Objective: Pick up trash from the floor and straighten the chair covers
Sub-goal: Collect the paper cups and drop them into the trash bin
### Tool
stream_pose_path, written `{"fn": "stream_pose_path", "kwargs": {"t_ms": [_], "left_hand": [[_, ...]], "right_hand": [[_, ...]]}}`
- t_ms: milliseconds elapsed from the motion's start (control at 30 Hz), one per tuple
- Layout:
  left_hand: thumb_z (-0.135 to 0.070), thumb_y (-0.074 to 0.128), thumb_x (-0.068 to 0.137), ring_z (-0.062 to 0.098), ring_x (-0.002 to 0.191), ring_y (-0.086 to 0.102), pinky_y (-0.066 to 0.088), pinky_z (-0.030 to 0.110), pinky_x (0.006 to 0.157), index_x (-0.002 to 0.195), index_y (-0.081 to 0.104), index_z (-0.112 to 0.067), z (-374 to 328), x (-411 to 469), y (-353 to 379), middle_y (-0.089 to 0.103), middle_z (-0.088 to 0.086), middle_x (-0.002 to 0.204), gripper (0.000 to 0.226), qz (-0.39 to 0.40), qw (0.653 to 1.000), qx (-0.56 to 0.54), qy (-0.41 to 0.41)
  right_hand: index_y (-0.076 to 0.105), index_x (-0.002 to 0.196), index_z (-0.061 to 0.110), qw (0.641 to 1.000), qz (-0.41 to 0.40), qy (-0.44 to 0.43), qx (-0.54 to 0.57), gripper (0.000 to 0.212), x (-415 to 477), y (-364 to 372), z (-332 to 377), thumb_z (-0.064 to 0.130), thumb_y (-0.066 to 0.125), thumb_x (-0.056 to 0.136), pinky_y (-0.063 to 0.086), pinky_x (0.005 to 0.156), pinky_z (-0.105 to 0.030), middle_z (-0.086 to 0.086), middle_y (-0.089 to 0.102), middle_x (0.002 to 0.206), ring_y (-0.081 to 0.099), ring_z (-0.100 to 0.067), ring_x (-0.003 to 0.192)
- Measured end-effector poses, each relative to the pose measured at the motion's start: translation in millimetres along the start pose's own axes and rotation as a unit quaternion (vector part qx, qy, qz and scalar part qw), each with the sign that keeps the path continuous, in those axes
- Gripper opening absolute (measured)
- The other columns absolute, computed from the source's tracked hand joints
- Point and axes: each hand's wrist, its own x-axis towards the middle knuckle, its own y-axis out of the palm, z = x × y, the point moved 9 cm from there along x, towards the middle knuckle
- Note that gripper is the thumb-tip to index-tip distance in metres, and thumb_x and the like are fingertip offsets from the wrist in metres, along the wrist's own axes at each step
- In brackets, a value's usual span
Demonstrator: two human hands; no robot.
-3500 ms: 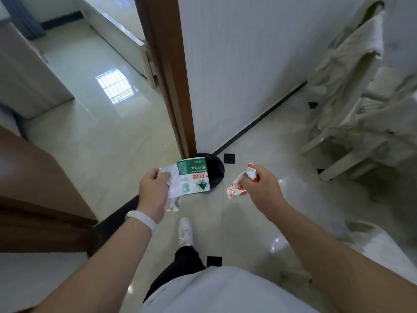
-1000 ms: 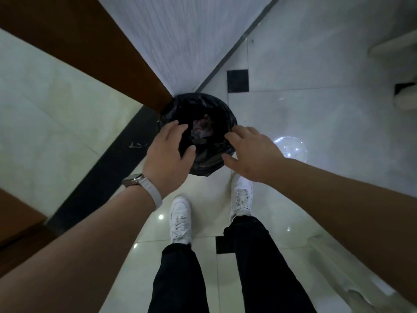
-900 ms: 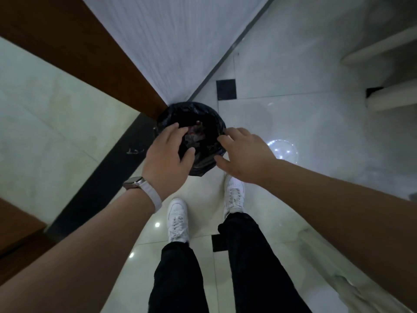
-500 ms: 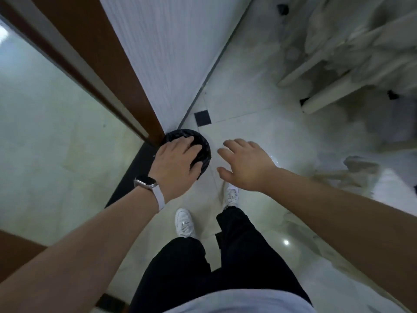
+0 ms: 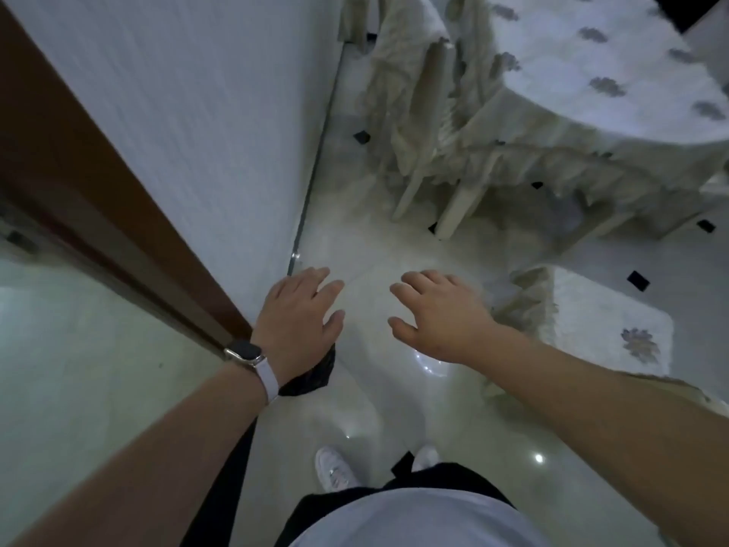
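The black bin bag (image 5: 311, 375) sits on the floor (image 5: 394, 250) at the foot of the brown door frame (image 5: 79, 171), mostly hidden under the left wrist, which wears a pale-strapped watch (image 5: 244, 351). Both hands are spread, palms down, and hold nothing: the left hand (image 5: 300, 313) hangs over the floor's edge by the white wall (image 5: 197, 92), the right hand (image 5: 438, 313) just beside it, the two apart. Next to the right forearm, a chair cover (image 5: 599, 321) with a flower motif lies on a seat, its left side bunched in folds. Farther along the wall, a second chair cover (image 5: 410, 73) hangs rumpled over a chair back, close against the cloth-draped surface (image 5: 584, 61). White shoes (image 5: 335, 471) stand on the glossy tiles below.
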Motion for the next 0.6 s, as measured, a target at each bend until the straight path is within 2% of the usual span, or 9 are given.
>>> {"fn": "stream_pose_path", "kwargs": {"t_ms": [100, 200, 433, 600], "left_hand": [[-0.029, 0.061, 0.087, 0.035, 0.122, 0.055, 0.044, 0.051, 0.1, 0.124, 0.064, -0.009, -51.2, 19.3, -10.2, 0.059, 0.016, 0.132, 0.043, -0.007, 0.998, -0.004, 0.07], [-0.026, 0.069, 0.086, 0.037, 0.121, 0.056, 0.046, 0.053, 0.097, 0.123, 0.065, -0.008, -114.5, 35.2, -18.9, 0.061, 0.017, 0.13, 0.042, -0.019, 0.989, 0.001, 0.145], [-0.036, 0.051, 0.089, 0.036, 0.118, 0.057, 0.046, 0.05, 0.097, 0.118, 0.067, -0.008, -279.6, 45.8, -20.5, 0.063, 0.014, 0.126, 0.044, -0.024, 0.957, -0.021, 0.288], [-0.036, 0.056, 0.088, 0.034, 0.12, 0.056, 0.043, 0.048, 0.101, 0.12, 0.066, -0.013, -404.2, 21.8, -0.1, 0.062, 0.012, 0.128, 0.04, -0.013, 0.938, -0.02, 0.346]], "right_hand": [[0.052, 0.128, 0.02, 0.999, -0.02, 0.041, -0.003, 0.061, -39.7, -16.2, -31.1, 0.059, 0.027, 0.088, 0.037, 0.098, -0.039, -0.002, 0.053, 0.133, 0.047, -0.026, 0.122], [0.052, 0.129, 0.021, 0.995, -0.041, 0.092, 0.0, 0.061, -89.3, -30.8, -68.7, 0.059, 0.026, 0.089, 0.037, 0.1, -0.04, -0.002, 0.053, 0.134, 0.047, -0.026, 0.124], [0.058, 0.126, 0.018, 0.966, -0.095, 0.24, 0.033, 0.059, -238.1, -36.2, -156.8, 0.055, 0.033, 0.088, 0.041, 0.097, -0.04, -0.005, 0.057, 0.132, 0.052, -0.027, 0.12], [0.06, 0.125, 0.016, 0.939, -0.118, 0.32, 0.05, 0.051, -361.9, -13.8, -207.2, 0.05, 0.05, 0.088, 0.043, 0.097, -0.041, -0.006, 0.058, 0.133, 0.052, -0.028, 0.12]]}}
